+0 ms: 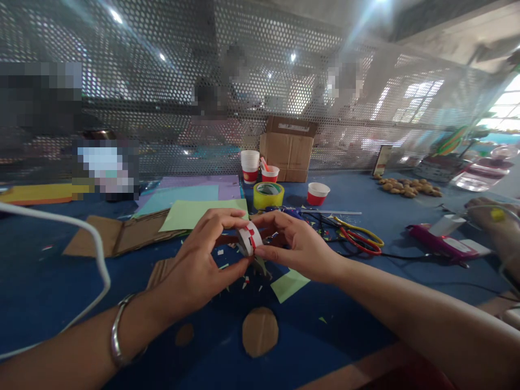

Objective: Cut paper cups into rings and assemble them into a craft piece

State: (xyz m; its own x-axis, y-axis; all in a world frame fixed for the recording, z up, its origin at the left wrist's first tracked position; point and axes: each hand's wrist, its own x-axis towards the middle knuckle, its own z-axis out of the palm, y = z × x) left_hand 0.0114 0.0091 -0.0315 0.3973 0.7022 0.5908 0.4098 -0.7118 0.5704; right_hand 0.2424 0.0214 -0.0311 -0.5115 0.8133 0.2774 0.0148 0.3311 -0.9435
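Between my two hands is a short white ring with red marks (251,238), coloured like the paper cups behind it. My left hand (199,257) grips its left side with fingers over the top and thumb below. On the other side, my right hand (303,246) pinches the ring between thumb and fingers. Scissors seem to lie under the hands, mostly hidden. Paper scraps are scattered around them, beside a light green paper piece (290,285). Closer to me lie a round cardboard disc (260,331) and a smaller cardboard disc (184,335).
Behind my hands stand yellow tape (268,196), stacked paper cups (249,166), a single cup (318,193) and a cardboard box (288,149). Coloured paper (182,197) and folded cardboard (134,233) lie left. Wires (361,238), a purple tool (442,242) and another person's arm (493,227) are right.
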